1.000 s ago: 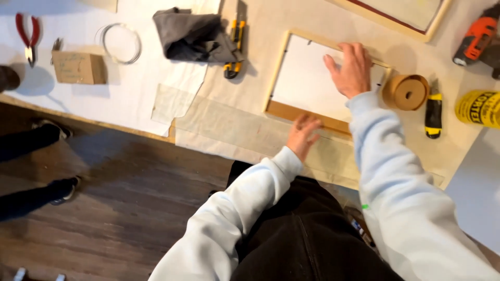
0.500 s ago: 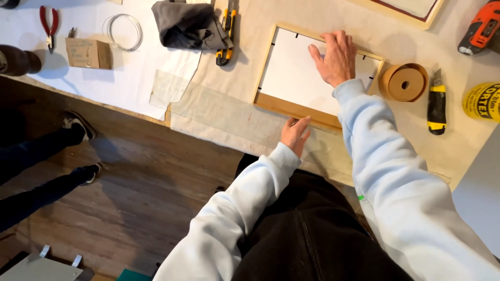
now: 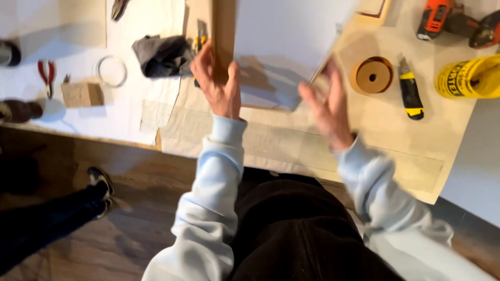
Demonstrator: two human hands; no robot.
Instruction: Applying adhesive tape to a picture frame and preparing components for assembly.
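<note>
Head view: the left hand [image 3: 219, 83] is clamped on the wooden side rail of a picture frame [image 3: 224, 36], fingers on the outer face and thumb wrapped over the inner edge. The frame is lifted and tilted up off the table, its white panel [image 3: 291, 36] facing the camera and throwing a shadow on the paper below. The right hand [image 3: 325, 104] is raised at the frame's lower right corner, fingers spread and blurred; whether it grips the edge or only rests against it cannot be told. Both forearms, in pale blue sleeves, reach forward from the body and rise toward the frame, the left nearly straight ahead, the right angled inward.

The work surface is a table covered with brown kraft paper [image 3: 396, 151] on the right and a white sheet [image 3: 130, 104] on the left. Right of the frame lie a roll of brown tape [image 3: 371, 75], a yellow and black utility knife [image 3: 410, 91], a yellow container [image 3: 469, 78] on its side and an orange drill [image 3: 440, 18]. To the left sit a dark grey cloth [image 3: 164, 54], a coil of wire [image 3: 110, 71], a small wooden block [image 3: 82, 94] and red-handled pliers [image 3: 47, 75]. Below is a wooden floor [image 3: 104, 244], where another person's dark trouser leg and shoe [image 3: 99, 182] stand.
</note>
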